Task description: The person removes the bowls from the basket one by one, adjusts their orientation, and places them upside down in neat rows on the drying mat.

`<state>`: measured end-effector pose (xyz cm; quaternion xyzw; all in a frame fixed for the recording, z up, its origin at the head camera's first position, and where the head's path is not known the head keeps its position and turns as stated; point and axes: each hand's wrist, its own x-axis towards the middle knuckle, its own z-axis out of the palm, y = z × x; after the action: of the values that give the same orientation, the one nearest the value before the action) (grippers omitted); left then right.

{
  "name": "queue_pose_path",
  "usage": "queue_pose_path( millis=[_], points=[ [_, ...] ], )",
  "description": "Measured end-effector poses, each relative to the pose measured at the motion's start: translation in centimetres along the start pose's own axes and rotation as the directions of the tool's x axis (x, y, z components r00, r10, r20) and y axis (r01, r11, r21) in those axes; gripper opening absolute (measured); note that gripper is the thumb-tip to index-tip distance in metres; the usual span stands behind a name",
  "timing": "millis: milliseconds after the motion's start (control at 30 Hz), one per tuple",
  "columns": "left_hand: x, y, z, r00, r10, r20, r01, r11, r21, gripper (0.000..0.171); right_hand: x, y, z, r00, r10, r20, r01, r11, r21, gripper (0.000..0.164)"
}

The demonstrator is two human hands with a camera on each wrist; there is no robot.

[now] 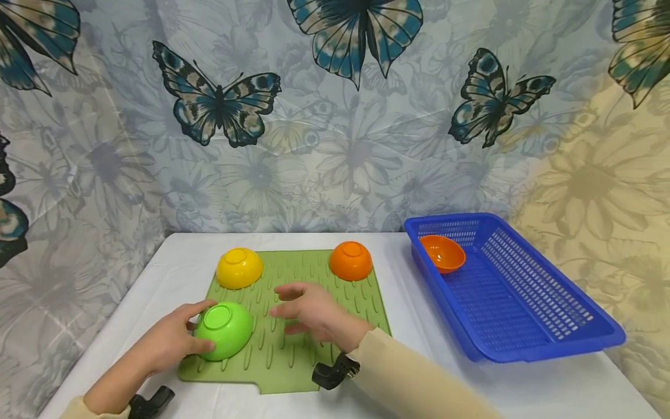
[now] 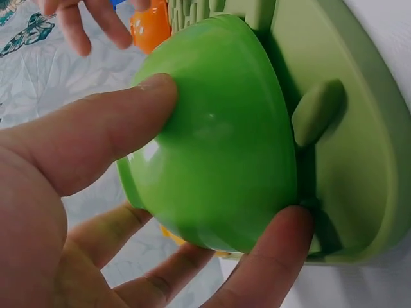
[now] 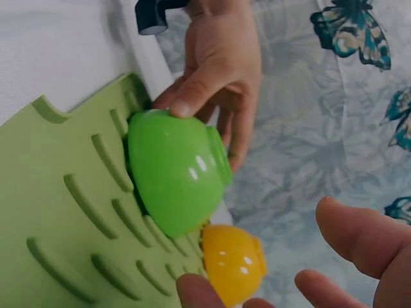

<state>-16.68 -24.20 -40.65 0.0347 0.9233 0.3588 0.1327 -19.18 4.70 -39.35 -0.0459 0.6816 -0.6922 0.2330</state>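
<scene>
A bright green bowl [image 1: 230, 333] sits upside down at the front left of a green ridged drying mat [image 1: 290, 372]. My left hand [image 1: 166, 338] grips it from the left side. In the left wrist view the thumb [image 2: 138, 109] lies on the bowl's wall, and the other fingers reach round below it to the rim. Over the middle of the mat hangs my right hand [image 1: 316, 314], fingers spread and holding nothing, to the right of the green bowl. In the right wrist view its fingertips [image 3: 196, 292] show in front of the mat and the yellow bowl [image 3: 232, 263].
At the mat's back left the yellow bowl [image 1: 239, 269] stands upside down, and an orange bowl [image 1: 350, 262] does likewise at the back right. A blue plastic basket [image 1: 555, 344] on the right of the white-covered table [image 1: 193, 247] holds another orange bowl [image 1: 446, 255], tilted against its left wall.
</scene>
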Motion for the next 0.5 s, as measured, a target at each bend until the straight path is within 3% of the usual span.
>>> queue_pose_path(
  millis=[267, 500],
  points=[
    [-0.1, 0.1, 0.1, 1.0, 0.014, -0.008, -0.013, 1.0, 0.023, 0.094, -3.9, -3.9, -2.4, 0.999, -0.002, 0.051, 0.007, 0.994, -0.107, 0.053],
    [-0.1, 0.2, 0.2, 1.0, 0.024, -0.015, -0.023, 0.999, 0.029, 0.093, -7.9, -9.4, -8.8, 0.99, -0.106, 0.093, 0.118, 0.984, -0.137, 0.07]
  ],
)
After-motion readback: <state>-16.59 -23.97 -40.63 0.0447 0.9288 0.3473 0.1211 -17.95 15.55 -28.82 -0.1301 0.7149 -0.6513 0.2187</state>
